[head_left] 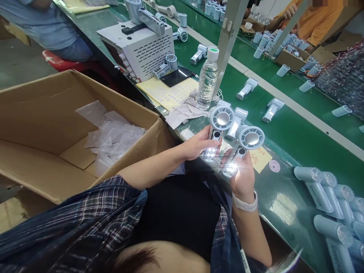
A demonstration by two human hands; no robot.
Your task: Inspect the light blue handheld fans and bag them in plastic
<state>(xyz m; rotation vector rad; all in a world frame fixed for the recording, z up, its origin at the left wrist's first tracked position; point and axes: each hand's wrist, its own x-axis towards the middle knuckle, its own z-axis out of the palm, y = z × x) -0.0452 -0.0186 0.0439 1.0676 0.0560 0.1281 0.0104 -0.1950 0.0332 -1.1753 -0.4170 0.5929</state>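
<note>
My left hand [201, 143] is closed around the handle of a handheld fan [222, 118], thumb on its front. In my right hand [243, 175], which has a pale watch strap at the wrist, is a second handheld fan [251, 137]. Both fans are pale blue-grey with a round vented head and a shiny centre disc. The lower part of each handle glows bright white. They are held side by side, upright, above the table edge. Just behind them another fan [236, 122] lies on the table, partly hidden by the held ones.
To the left stands a cardboard box [34, 151] with plastic bags. Beyond are a white slotted machine [145, 45], a water bottle [208, 77] and a grey cloth [186, 110]. Fans lie along the green conveyor [301, 117]; several more [321, 189] line the right. Co-workers sit further off.
</note>
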